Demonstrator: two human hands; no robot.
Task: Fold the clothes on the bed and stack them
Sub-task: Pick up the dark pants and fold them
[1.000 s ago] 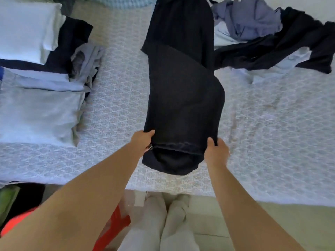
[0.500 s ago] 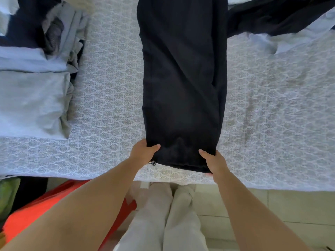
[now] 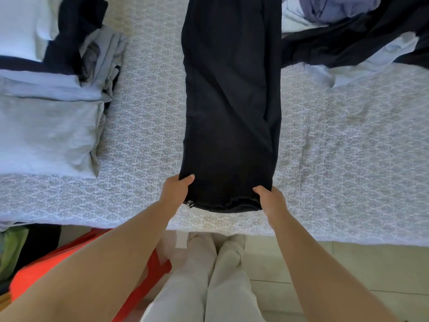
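The black trousers (image 3: 229, 101) lie lengthwise on the bed (image 3: 336, 147), near end at its front edge. The left hand (image 3: 177, 191) pinches the near left corner; the right hand (image 3: 270, 199) pinches the near right corner. Folded stack (image 3: 46, 131): bed's left side.

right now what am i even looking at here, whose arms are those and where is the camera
There is no machine here. A person wears a wide-angle camera on the head, so this single picture looks down past their own bare arms. The left hand and the right hand each pinch a near corner of a pair of dark trousers, which lies flat and lengthwise on the bed. To the left sit folded pale clothes in a stack. At the top right is a loose heap of unfolded clothes. Below the bed's edge you see the person's own legs and something orange on the floor.
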